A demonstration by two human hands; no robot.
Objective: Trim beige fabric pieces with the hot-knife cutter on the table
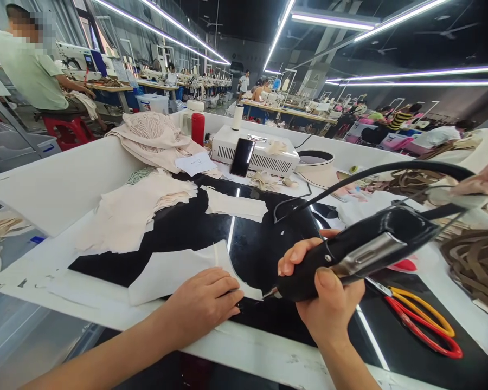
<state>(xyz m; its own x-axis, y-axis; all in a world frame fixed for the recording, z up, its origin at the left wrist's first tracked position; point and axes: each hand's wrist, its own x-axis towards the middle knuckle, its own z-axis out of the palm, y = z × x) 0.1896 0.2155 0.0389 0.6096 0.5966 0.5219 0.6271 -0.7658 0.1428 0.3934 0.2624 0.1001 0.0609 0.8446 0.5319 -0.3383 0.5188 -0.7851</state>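
Observation:
My right hand [329,303] is wrapped round a black corded hand tool [309,268] with a metal lever and a pointed metal tip. That tip touches or nearly touches the right end of a curved white fabric piece [174,271]. My left hand [207,298] lies flat on this piece, its fingers stretched and close together, holding nothing. A narrow pale strip [216,257] crosses the piece. Beneath is a glossy black board [252,254]. Scissors [421,319] with red and orange handles lie right of my right hand.
Pale fabric pieces [122,211] are stacked at left, and one cut piece [238,205] lies farther back. Behind stand a phone [242,157], a white vented box [264,157] and a red bottle [197,129]. A black cable [370,173] arches rightward near another person's hand [486,179].

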